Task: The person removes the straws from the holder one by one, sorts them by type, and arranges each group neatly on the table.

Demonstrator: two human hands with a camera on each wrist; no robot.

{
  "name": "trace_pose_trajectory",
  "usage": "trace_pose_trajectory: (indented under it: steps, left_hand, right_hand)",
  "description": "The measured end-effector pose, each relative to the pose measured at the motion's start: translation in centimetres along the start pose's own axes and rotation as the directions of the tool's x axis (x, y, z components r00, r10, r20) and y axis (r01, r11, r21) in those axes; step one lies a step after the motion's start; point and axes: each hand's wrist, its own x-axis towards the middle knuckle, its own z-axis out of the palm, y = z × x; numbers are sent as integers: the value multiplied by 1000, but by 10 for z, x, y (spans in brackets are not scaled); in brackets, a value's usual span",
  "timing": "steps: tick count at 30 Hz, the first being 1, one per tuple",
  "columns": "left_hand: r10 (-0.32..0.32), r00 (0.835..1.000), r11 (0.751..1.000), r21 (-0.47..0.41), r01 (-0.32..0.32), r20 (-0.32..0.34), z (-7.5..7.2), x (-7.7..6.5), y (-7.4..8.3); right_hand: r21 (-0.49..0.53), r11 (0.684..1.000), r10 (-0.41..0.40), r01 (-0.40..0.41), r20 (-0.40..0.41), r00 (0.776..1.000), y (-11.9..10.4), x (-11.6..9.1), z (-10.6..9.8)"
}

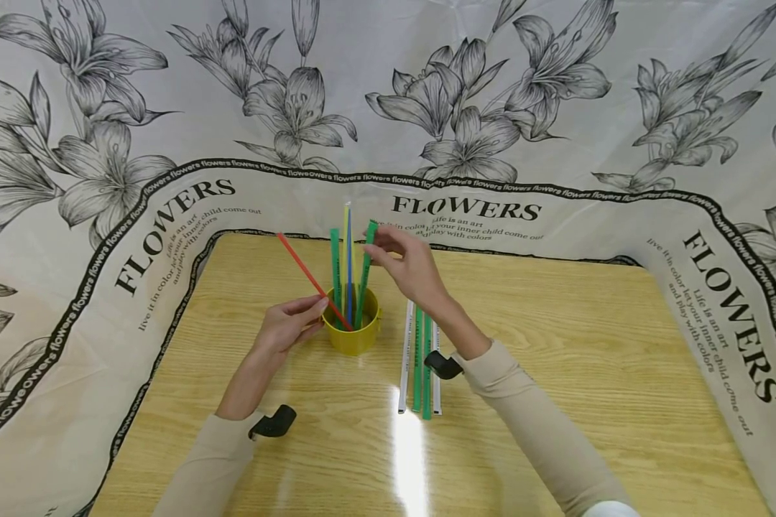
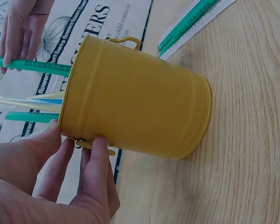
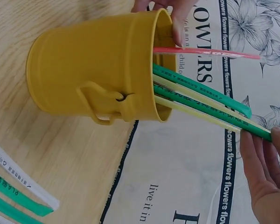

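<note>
Right-hand grip: we see the right hand [image 1: 410, 267] pinching the upper end of a green strip [image 1: 364, 281] between thumb and fingers; the strip's lower end is inside the bucket.
Left-hand grip: we find the left hand [image 1: 287, 327] grasping the yellow bucket [image 1: 354, 346], thumb at the rim and fingers bent by the near side handle [image 2: 102, 149].
Bucket: we have it upright on the wooden table, left of the row of strips, with a second handle [image 3: 94, 105] on the opposite side.
Red stick: we see the red stick [image 1: 299, 260] leaning out over the rim toward the left, just beside the left thumb.
Other sticks inside: we make out another green strip [image 1: 335, 251], a blue stick [image 1: 349, 251] and slim pale-yellow sticks [image 3: 205, 115] standing up from the bucket, between the red stick and the held strip.
Strip row: to the right of the bucket we see two green strips [image 1: 417, 373] lying side by side, flanked by white strips [image 1: 404, 366], partly under the right forearm.
Sleeves: we note beige sleeves [image 1: 530, 416], with a black device [image 1: 274, 422] at each wrist.
Surroundings: we look across the wooden table [image 1: 569, 359] to a white cloth [image 1: 343, 50] printed with lilies and the word FLOWERS.
</note>
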Motion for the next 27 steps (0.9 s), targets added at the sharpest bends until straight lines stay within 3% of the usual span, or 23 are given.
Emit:
trace_pose_trajectory:
  steps: [13,27]
  left_hand:
    - [13,1000,1000,4,-13,-5,0,0,-1]
    - [9,1000,1000,8,-9,5,-1,-1,0]
  right_hand:
    - [213,977,55,-19,-165,985,-3,2,-26]
    - [373,924,194,-79,-279,941,3,-2,-53]
